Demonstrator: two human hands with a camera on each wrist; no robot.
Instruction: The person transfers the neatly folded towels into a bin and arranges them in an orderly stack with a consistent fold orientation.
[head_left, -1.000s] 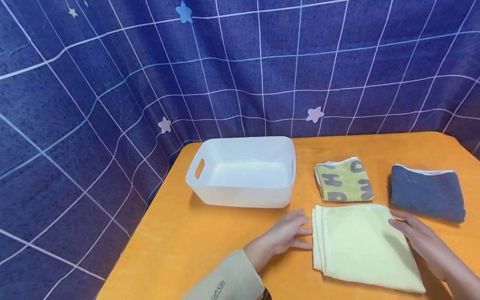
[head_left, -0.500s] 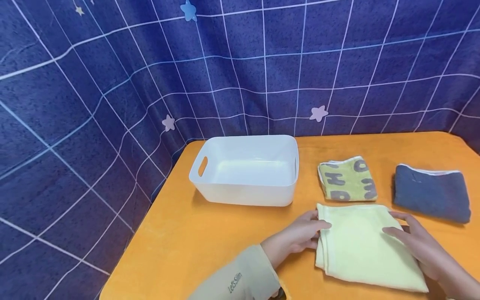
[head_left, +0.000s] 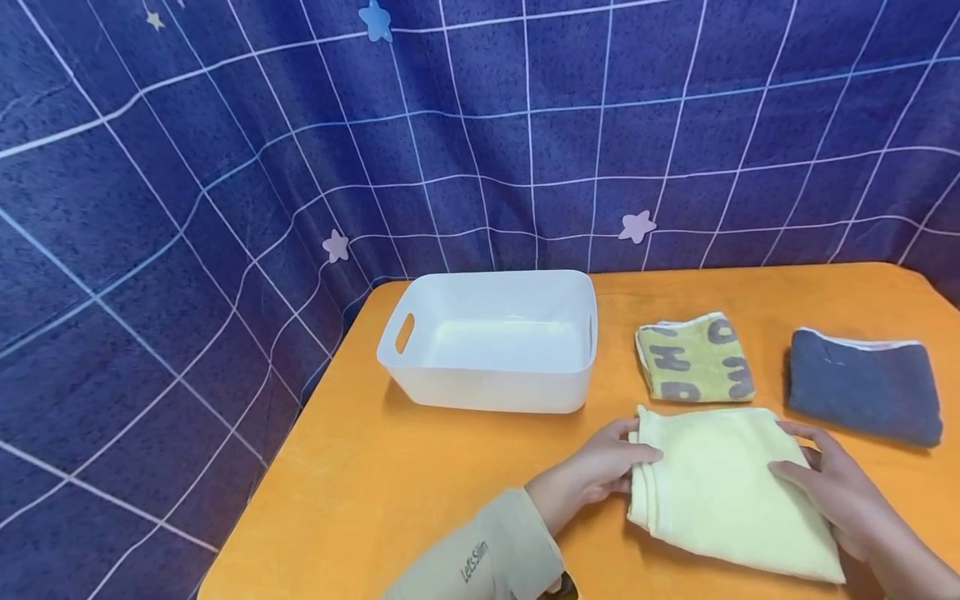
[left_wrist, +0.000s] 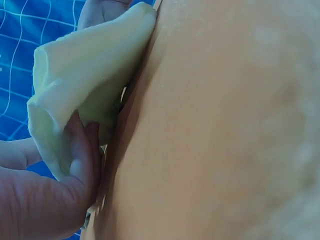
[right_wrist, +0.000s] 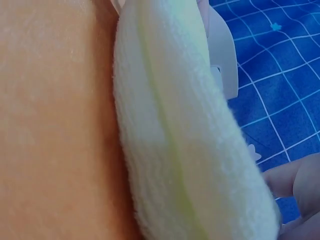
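A folded pale yellow towel [head_left: 727,492] lies between both hands at the front right of the table. My left hand [head_left: 596,467] grips its left edge, thumb on top and fingers underneath. In the left wrist view, the fingers of the left hand [left_wrist: 55,190] reach under the towel's layers [left_wrist: 90,75]. The right hand [head_left: 843,492] holds the right edge, with its thumb over the top and the other fingers mostly hidden behind the cloth. The right wrist view shows the towel's thick folded side [right_wrist: 170,125] close to the orange surface, beside the right hand's fingers [right_wrist: 285,180].
A white plastic bin [head_left: 487,387] with handle holes stands at the back left. Behind the towel lie a folded green towel with grey letters [head_left: 697,358] and a folded dark blue towel [head_left: 862,387]. A blue gridded curtain [head_left: 480,150] hangs behind the orange table [head_left: 360,500].
The left hand has moved from beside the yellow towel to grip its left edge. The right thumb has come over the right edge, and the towel's front edge has lifted slightly.
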